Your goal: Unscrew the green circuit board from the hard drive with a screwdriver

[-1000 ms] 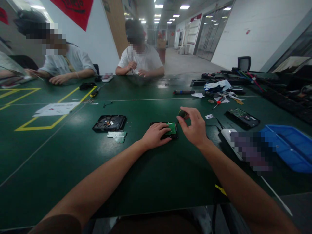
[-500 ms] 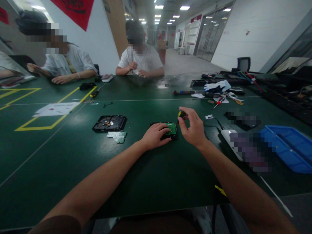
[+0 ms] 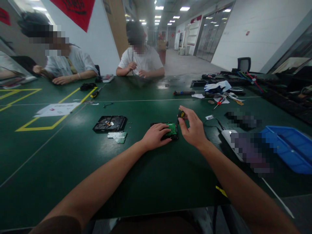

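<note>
My left hand [image 3: 154,136] rests over a hard drive [image 3: 174,136], holding it against the table with the thumb along its near edge. A green circuit board [image 3: 173,129] shows on the drive's upper side. In the fingertips of my right hand [image 3: 194,130] is a screwdriver [image 3: 180,114] with a black and yellow handle. It stands nearly upright at the drive's right end; its tip is too small to make out. To the left lie another black drive casing [image 3: 110,123] and a detached circuit board [image 3: 117,137].
A blue tray [image 3: 292,148] and a white power strip [image 3: 231,143] lie to the right. Farther back are a dark cylindrical tool [image 3: 184,93], a red screwdriver [image 3: 220,102] and gloves [image 3: 218,86]. Two people [image 3: 141,61] sit across the table. A paper sheet [image 3: 57,109] lies left.
The screwdriver handle has turned slightly in my right fingertips and shows a different side. My left hand and the hard drive stay in place.
</note>
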Demonstrator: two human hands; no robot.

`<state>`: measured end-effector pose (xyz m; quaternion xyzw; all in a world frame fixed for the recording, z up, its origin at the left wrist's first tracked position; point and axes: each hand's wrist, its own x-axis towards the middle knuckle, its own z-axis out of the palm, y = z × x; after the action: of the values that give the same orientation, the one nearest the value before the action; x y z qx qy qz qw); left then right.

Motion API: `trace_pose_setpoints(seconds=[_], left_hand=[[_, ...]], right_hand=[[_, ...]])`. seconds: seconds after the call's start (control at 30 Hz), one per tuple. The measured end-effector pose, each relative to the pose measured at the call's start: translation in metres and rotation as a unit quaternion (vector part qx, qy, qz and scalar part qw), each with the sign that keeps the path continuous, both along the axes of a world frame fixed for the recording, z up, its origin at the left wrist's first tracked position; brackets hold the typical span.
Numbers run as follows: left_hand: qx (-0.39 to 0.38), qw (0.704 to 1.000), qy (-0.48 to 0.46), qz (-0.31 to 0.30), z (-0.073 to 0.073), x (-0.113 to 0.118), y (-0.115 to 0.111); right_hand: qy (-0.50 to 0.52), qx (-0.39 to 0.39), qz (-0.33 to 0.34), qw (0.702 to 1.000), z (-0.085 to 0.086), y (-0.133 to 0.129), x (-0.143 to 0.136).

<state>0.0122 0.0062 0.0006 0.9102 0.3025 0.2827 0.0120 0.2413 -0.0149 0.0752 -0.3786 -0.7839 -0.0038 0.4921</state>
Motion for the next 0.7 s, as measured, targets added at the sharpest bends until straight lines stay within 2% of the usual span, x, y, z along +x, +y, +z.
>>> trace_pose_setpoints(seconds=[0.3, 0.7], left_hand=[[-0.003, 1.0, 0.0, 0.002, 0.0052, 0.0002, -0.0026], [-0.006, 1.0, -0.002, -0.001, 0.0034, -0.0001, -0.0016]], right_hand=[[-0.01, -0.004, -0.01, 1.0, 0.0012, -0.0001, 0.0017], [0.0, 0.013, -0.018, 1.0, 0.0032, -0.0022, 0.0003]])
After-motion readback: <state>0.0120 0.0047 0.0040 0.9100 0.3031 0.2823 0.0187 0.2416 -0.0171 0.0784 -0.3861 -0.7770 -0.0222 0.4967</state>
